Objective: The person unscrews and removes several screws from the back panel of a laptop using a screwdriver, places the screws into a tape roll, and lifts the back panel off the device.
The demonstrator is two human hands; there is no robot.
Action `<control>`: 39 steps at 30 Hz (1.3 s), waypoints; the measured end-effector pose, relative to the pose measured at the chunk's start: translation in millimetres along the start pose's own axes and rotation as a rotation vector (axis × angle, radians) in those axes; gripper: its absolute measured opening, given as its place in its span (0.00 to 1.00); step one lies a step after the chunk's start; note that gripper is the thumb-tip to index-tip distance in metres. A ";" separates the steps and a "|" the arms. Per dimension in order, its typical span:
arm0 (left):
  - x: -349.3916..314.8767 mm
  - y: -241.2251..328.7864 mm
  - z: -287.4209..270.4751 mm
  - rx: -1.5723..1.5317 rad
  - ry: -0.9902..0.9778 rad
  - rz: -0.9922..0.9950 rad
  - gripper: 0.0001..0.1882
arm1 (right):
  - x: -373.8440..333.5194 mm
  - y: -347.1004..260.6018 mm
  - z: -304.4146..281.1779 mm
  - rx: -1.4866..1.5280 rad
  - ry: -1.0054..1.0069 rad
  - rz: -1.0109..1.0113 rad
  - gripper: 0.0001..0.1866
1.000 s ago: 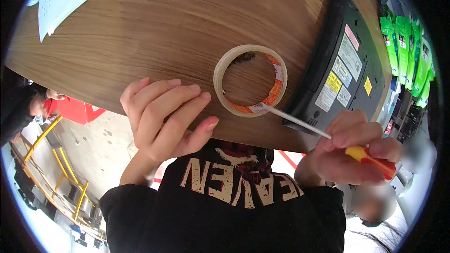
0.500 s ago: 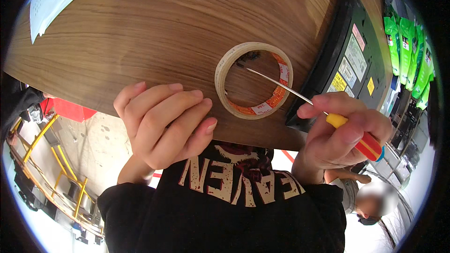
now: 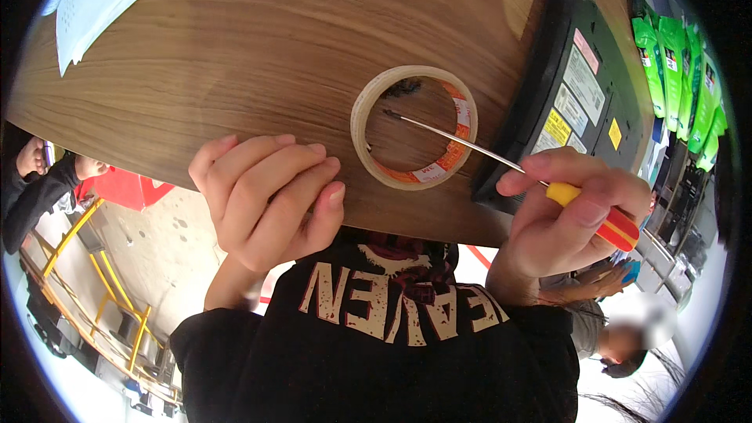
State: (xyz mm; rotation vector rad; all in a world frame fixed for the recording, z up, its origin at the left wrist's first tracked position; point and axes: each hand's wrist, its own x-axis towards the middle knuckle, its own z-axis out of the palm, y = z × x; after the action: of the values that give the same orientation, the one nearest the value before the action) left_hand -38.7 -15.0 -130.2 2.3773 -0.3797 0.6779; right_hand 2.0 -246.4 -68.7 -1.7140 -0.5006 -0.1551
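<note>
My right hand (image 3: pixel 580 204) is closed round a screwdriver (image 3: pixel 607 223) with a red and yellow handle, fingertips at its collar. The thin metal shaft slants left over a roll of tape (image 3: pixel 359 121) lying flat on the table. At the shaft's tip, inside the ring, is a small dark piece (image 3: pixel 391 113), perhaps a screw. Several small dark bits, likely screws (image 3: pixel 403 88), lie within the ring by its far wall. My left hand (image 3: pixel 266 200) hovers left of the roll at the table's near edge, fingers loosely curved, thumb apart, nothing visible in it.
A black device (image 3: pixel 540 102) with labels on its face lies on the wooden table (image 3: pixel 258 47) at the right. Papers (image 3: pixel 110 4) are at the far left. Green packets (image 3: pixel 674 70) stand beyond the right side. Other people's hands (image 3: pixel 59 160) show at the left edge; another person (image 3: pixel 583 317) is lower right.
The screwdriver's tip has shifted slightly left inside the ring, the dark piece still at its end. My left hand has barely moved. Another person's hands have come into view at the left.
</note>
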 end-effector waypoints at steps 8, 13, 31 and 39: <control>2.3 5.4 13.3 -0.031 0.066 -0.012 0.04 | -36.0 -22.9 -40.6 0.066 0.443 -0.142 0.13; -9.7 11.9 3.4 0.028 0.192 0.013 0.10 | -78.7 -60.9 -87.3 0.008 1.026 -0.149 0.13; 3.2 138.6 86.0 -0.218 -0.474 0.421 0.07 | -216.1 -32.6 -269.6 0.018 1.613 -0.222 0.12; -5.3 133.2 95.5 -0.106 -0.371 0.440 0.09 | -221.1 2.4 -306.5 0.129 1.584 -0.130 0.11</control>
State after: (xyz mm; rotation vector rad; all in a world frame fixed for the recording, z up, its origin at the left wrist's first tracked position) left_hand -63.6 -177.0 -131.3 2.3301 -1.0924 0.3841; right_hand -142.5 -595.0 -88.9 -0.9726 0.5585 -1.3772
